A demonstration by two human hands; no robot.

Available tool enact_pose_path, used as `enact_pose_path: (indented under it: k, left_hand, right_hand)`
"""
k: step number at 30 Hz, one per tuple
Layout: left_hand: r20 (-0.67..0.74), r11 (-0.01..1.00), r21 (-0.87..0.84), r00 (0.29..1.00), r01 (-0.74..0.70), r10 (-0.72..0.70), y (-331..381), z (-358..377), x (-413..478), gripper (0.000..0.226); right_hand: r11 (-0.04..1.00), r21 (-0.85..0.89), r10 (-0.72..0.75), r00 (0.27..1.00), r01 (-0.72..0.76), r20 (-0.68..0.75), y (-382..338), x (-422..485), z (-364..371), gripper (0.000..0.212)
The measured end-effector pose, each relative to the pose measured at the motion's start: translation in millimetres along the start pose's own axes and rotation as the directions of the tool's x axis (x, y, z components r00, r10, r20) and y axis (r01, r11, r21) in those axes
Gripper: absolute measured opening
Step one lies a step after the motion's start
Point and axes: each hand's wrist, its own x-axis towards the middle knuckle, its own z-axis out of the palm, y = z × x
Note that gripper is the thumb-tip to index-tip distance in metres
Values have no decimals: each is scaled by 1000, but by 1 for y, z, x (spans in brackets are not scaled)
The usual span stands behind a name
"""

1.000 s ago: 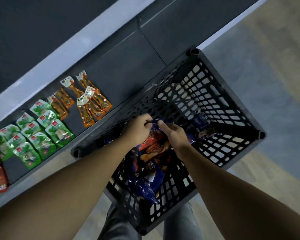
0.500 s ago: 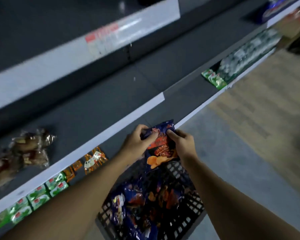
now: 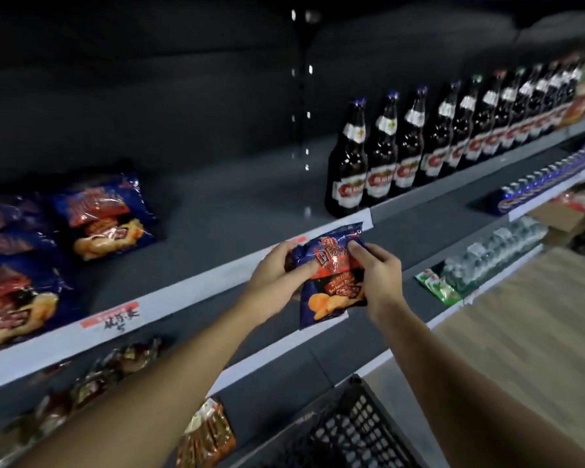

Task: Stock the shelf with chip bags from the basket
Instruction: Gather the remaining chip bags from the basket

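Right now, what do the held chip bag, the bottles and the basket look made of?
Chip bag: glossy plastic film, probably; it crinkles and glints. Bottles: dark glass by the sharp highlights, with paper-looking labels. Basket: matte black moulded plastic, likely; perforated grid wall.

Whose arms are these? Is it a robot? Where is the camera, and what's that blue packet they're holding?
No robot here. A person wears a camera on their head, so you see what they see: their own two arms reaching out. The left hand and the right hand both hold one blue chip bag in front of a dark shelf. The other chip bags lie on that shelf to the left, and brown bottles stand in a row to the right. The black basket shows at the bottom.
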Motion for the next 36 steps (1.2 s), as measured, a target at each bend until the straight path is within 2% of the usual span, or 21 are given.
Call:
enact_pose_path:
  k: [3, 6, 10, 12, 14, 18, 20, 23, 31, 36]
  left_hand:
    - [-76, 999, -5, 996, -37, 36, 22, -32, 0, 29]
    - [-274, 993, -97, 961, -68, 39, 39, -74, -2, 31]
    - [-587, 998, -2, 808, -65, 52, 40, -127, -16, 23]
    - [-682, 999, 33, 729, -33, 46, 31, -149, -25, 20]
    - [-735, 997, 69, 678, 39, 25, 19, -168, -32, 21]
    - [-765, 952, 251, 638, 173, 85, -3, -189, -46, 31]
    - [-778, 950, 231, 627, 210, 51, -7, -190, -53, 48]
    - [-766, 956, 228, 640, 187, 57, -16, -187, -59, 63]
    - [-727, 965, 209, 685, 156, 47, -27, -186, -60, 51]
    - [-723, 969, 195, 690, 152, 37, -30, -186, -65, 53]
  right_hand:
    - [999, 21, -41, 998, 39, 54, -20, 7, 35, 13]
    - [996, 55, -77, 984, 69, 161, -37, 12, 88, 13]
    - [996, 50, -91, 948, 79, 306, -37, 11, 164, 14]
    - [998, 22, -61, 937, 57, 343, -27, 10, 199, 23]
    - [999, -1, -41, 922, 45, 386, -14, 7, 230, 19]
    - [1000, -19, -10, 907, 20, 422, 11, -2, 274, 17]
    - [1000, -19, 7, 909, 1, 417, 22, -5, 288, 20]
    - [999, -39, 26, 904, -10, 428, 38, -9, 302, 21]
    - [993, -102, -3, 889, 56, 458, 49, -11, 314, 20]
    - [987, -149, 18, 873, 63, 488, 46, -6, 307, 12]
